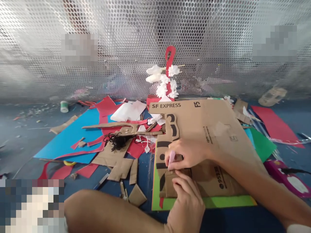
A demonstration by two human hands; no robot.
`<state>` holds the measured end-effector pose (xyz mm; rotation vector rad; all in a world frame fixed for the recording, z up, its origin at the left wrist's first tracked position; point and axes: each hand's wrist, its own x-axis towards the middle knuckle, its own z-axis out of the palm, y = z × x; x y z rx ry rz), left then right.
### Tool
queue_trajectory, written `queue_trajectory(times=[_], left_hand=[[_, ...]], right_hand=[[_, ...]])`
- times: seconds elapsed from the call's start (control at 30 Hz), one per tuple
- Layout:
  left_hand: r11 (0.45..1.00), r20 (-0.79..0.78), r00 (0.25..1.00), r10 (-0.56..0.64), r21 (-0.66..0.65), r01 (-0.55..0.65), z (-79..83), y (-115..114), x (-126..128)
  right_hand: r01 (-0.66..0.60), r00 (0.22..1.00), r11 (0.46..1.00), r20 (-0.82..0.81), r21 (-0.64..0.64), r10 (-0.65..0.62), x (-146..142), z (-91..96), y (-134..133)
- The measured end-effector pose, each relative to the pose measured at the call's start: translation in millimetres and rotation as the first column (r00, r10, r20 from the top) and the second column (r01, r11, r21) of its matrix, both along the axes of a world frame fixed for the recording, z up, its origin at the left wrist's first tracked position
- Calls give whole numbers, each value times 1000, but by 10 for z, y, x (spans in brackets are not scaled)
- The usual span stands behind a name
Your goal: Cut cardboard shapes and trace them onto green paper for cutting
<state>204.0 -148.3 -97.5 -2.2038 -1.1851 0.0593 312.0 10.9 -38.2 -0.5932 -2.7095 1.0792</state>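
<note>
My right hand (187, 155) is closed around a small pink tool (171, 158), slim like a craft-knife handle; its tip is hidden. It rests over a narrow cut cardboard piece (164, 155) with black printed marks. Just below, my left hand (188, 200) lies on the lower part of that cardboard, fingers stretched out and holding nothing. Underneath is a large cardboard sheet (189, 116) printed "SF EXPRESS", on top of a green sheet (218, 201).
Behind stands a red paper hook shape (170, 53) with white tufts, before a perforated metal panel (121, 38). Cardboard scraps (121, 168), black yarn (118, 141) and a blue sheet (73, 132) lie left. At right are a red sheet (277, 124) and a magenta object (289, 178).
</note>
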Motion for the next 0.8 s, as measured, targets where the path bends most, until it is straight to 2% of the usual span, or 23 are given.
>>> queue_trajectory(times=[0.07,0.27,0.5,0.8], left_hand=[[1000,-30,999,22,12,-21,-2,-4,32],[999,-158,987,-25,17,28,82,-10,-30],[999,-32,999,-38,-15,38,94,-23,-30],[999,-137,990,-42,20,45,77,-5,-33]], right_hand=[[-1,1000,1000,-4,3,1,1,0,-4],[-7,999,998,37,61,5,5,81,-51],[-33,991,988,136,148,13,-5,177,-110],[-19,987,974,159,228,-18,-17,165,-126]])
